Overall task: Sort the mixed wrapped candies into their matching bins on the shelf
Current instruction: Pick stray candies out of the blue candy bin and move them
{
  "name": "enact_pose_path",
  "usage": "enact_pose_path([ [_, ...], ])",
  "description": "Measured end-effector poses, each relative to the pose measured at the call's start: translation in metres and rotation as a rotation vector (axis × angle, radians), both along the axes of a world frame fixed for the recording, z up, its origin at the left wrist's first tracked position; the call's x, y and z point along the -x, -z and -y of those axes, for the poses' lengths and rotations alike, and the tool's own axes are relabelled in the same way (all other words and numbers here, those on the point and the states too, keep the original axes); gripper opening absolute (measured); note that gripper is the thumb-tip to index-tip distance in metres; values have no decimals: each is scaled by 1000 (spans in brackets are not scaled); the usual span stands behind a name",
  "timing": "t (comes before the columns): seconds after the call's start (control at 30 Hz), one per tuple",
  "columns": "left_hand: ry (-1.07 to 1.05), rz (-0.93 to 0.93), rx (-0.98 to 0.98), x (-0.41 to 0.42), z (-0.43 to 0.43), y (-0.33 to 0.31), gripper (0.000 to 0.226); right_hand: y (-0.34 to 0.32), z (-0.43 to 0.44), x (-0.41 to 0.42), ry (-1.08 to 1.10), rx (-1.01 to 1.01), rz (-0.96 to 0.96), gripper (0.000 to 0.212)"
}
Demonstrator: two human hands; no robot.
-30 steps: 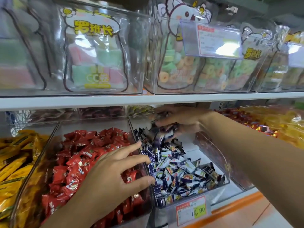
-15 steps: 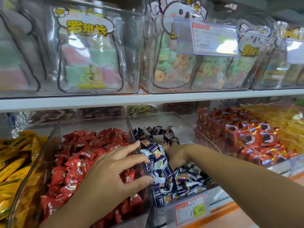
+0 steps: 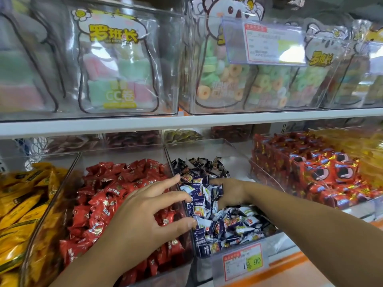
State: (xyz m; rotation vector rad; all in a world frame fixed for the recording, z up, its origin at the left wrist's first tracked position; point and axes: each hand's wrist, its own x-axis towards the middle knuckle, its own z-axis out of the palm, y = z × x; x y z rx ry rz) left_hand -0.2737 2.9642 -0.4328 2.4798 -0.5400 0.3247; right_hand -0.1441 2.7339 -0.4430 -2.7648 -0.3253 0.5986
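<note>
A clear bin (image 3: pixel 122 152) on the lower shelf is full of red wrapped candies (image 3: pixel 107 183). My left hand (image 3: pixel 141 216) rests on them with its fingers spread, the fingertips reaching the wall shared with the neighbouring bin. That bin (image 3: pixel 226 146) holds dark blue and white wrapped candies (image 3: pixel 236 224). My right hand (image 3: pixel 232 193) is pushed into the middle of this pile from the right. Wrappers cover its fingers, so its grip is hidden.
Yellow packets (image 3: pixel 24 204) fill the bin at far left. Red and orange packets (image 3: pixel 310 168) are stacked in the bin at right. A price tag (image 3: pixel 244 262) hangs on the blue bin's front. The white upper shelf (image 3: pixel 186 121) carries clear boxes of pastel sweets close overhead.
My right hand came forward from the back of the blue candy bin and sank into the middle of the pile. My left hand stayed on the red candies.
</note>
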Motion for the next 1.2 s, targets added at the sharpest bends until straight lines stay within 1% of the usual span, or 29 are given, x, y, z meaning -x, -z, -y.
enact_pose_path([
  [0.1,2,0,-10,-1,-1,0,55,-14,2,5,-4,-12,61,79],
  [0.2,5,8,-20,-1,-1,0,56,-32,8,0,69,-139,49,81],
  [0.3,11,13,-16,-1,-1,1,56,-58,11,-5,65,-134,15,69],
  [0.33,11,13,-14,-1,-2,1,55,-67,11,-8,67,-149,-4,71],
  [0.37,12,14,-9,-1,-2,1,54,-72,12,-12,80,-188,25,80],
  [0.43,12,14,-1,-1,-1,1,53,-77,11,-22,105,-275,137,103],
  [0.47,10,13,0,-2,-1,1,53,-78,9,-23,113,-317,166,107],
  [0.57,1,9,-1,-2,-2,2,53,-81,5,-25,68,-355,155,91],
  [0.63,0,8,-5,-2,-2,3,53,-86,5,-20,34,-319,125,82],
  [0.67,1,9,-10,-2,-2,3,53,-90,3,-13,-18,-273,103,76],
  [0.73,2,12,-16,-2,-2,2,54,-88,-7,1,-201,-94,86,65],
  [0.83,5,12,0,-2,-1,1,55,-57,-37,24,-469,140,179,61],
  [0.9,1,10,8,-2,-1,1,54,-31,-49,26,-571,237,254,60],
  [0.93,-1,6,6,-2,-1,1,54,-23,-46,22,-570,282,265,60],
  [1.0,-6,-4,-7,-1,-2,1,55,-22,-27,9,-538,371,282,52],
  [1.07,-9,-10,-18,0,-2,1,55,-32,-7,2,-477,426,246,48],
  [1.2,-5,-1,-15,-2,-2,1,56,-67,12,8,-321,444,107,64],
])
